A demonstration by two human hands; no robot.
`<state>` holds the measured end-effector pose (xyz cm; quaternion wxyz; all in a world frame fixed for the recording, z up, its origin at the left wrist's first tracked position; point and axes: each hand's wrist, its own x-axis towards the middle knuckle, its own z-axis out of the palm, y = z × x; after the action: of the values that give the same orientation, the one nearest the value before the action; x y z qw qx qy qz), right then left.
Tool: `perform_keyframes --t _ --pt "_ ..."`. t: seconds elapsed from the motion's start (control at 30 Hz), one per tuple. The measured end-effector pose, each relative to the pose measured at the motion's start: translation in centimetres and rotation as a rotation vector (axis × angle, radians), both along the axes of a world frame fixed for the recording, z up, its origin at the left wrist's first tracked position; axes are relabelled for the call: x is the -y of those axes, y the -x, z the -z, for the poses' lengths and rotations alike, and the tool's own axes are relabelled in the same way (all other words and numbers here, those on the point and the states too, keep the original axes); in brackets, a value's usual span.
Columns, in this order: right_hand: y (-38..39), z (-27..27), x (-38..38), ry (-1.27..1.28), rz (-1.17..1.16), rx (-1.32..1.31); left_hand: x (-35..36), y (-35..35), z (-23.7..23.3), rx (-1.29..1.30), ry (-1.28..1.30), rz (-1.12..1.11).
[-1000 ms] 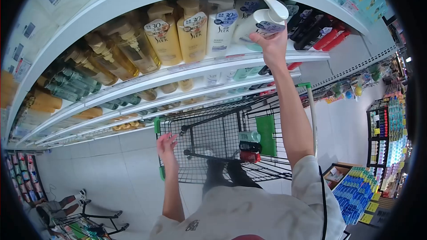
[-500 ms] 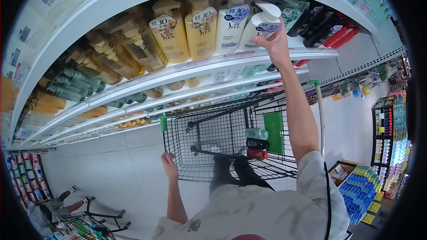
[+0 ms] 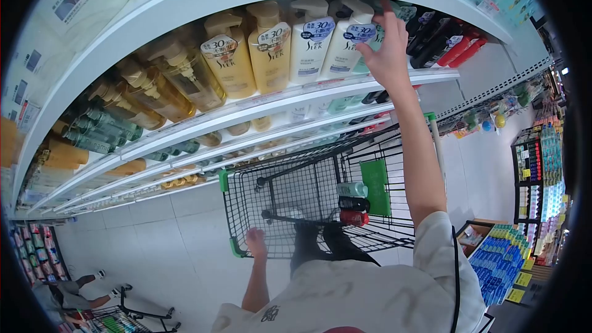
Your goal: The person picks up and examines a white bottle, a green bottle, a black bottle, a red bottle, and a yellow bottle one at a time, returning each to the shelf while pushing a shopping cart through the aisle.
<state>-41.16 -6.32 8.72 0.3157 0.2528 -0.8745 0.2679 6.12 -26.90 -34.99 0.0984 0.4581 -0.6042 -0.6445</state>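
My right hand (image 3: 390, 52) is raised at the shelf, thumb and fingers apart, right beside a white pump bottle (image 3: 346, 43) labelled SLEEK. That bottle stands upright in the row, next to another white pump bottle (image 3: 311, 43) and yellow pump bottles (image 3: 269, 55). Green bottles are partly hidden behind my right hand. Low over the near left part of the shopping cart (image 3: 227, 209) is my left hand (image 3: 256, 243), empty, its fingers loosely extended and a little blurred. In the cart lie a pale green bottle (image 3: 351, 190), a black one (image 3: 353, 204) and a red one (image 3: 354, 217).
Black bottles (image 3: 439, 40) and red bottles (image 3: 464, 53) stand farther right on the white shelf (image 3: 277, 100). Amber pump bottles (image 3: 148, 92) fill its left. Another person (image 3: 68, 296) with a cart is at lower left. Blue boxes (image 3: 498, 265) are stacked on the right.
My right hand has let go of the white pump bottle, which was tilted and now stands back in the row. My left hand has moved right, over the cart's edge.
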Motion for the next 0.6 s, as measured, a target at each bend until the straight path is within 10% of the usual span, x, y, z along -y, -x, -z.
perform_keyframes --t 0.43,0.6 --pt "-3.2 0.9 -2.1 0.359 -0.144 -0.139 -4.0 -0.8 -3.7 0.237 0.295 0.511" --pt "-10.3 10.1 -13.5 -0.099 0.3 0.19 -5.2 -0.6 -8.2 0.294 0.394 0.83"
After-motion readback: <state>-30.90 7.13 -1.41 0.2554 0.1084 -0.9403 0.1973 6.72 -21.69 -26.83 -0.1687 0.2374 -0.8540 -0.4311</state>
